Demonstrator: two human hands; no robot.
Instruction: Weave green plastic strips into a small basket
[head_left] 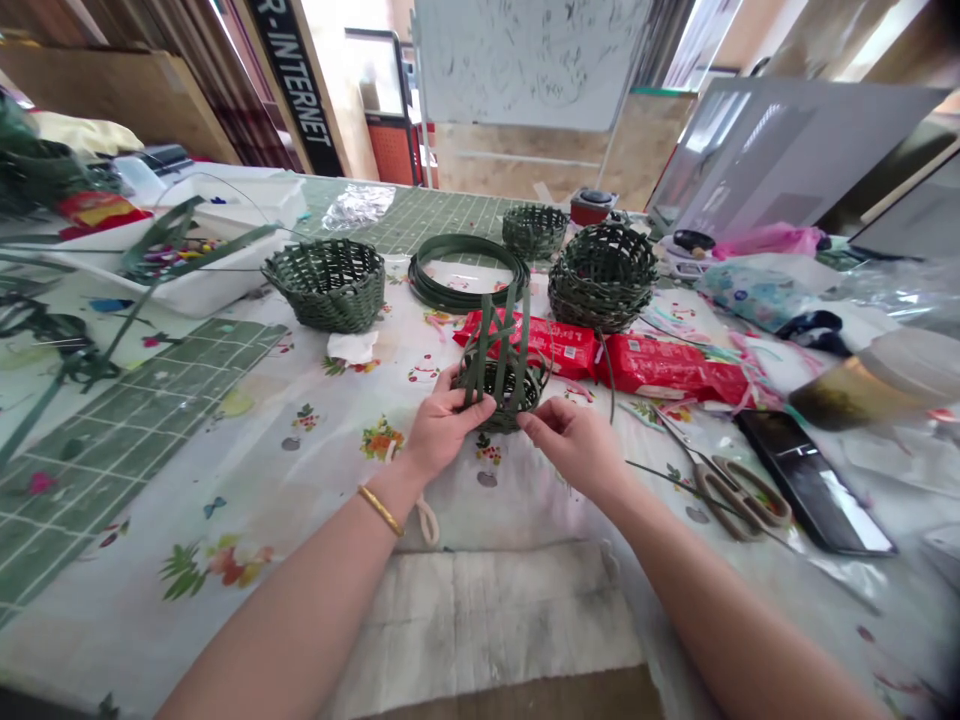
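Observation:
A small, part-woven basket [499, 385] of dark green strips stands on the flowered tablecloth, with several flat strips [484, 345] sticking up from its rim. My left hand [450, 415] grips its left side, thumb across the front and fingers behind. At the basket's lower right, my right hand [566, 435] is closed in a pinch; whatever lies between the fingertips is hidden. A thin dark strip [660, 472] emerges beside my right wrist and runs toward the lower right. Another narrow strip [609, 375] curves down just beyond my right hand.
Red packets [645, 367] lie just behind the basket. Further back are a coil of green strip [469, 272] and woven baskets [326, 285], [604, 275]. Scissors [739, 490] and a phone [817, 480] lie to the right, near a cup [892, 375]. White trays [217, 275] occupy the left.

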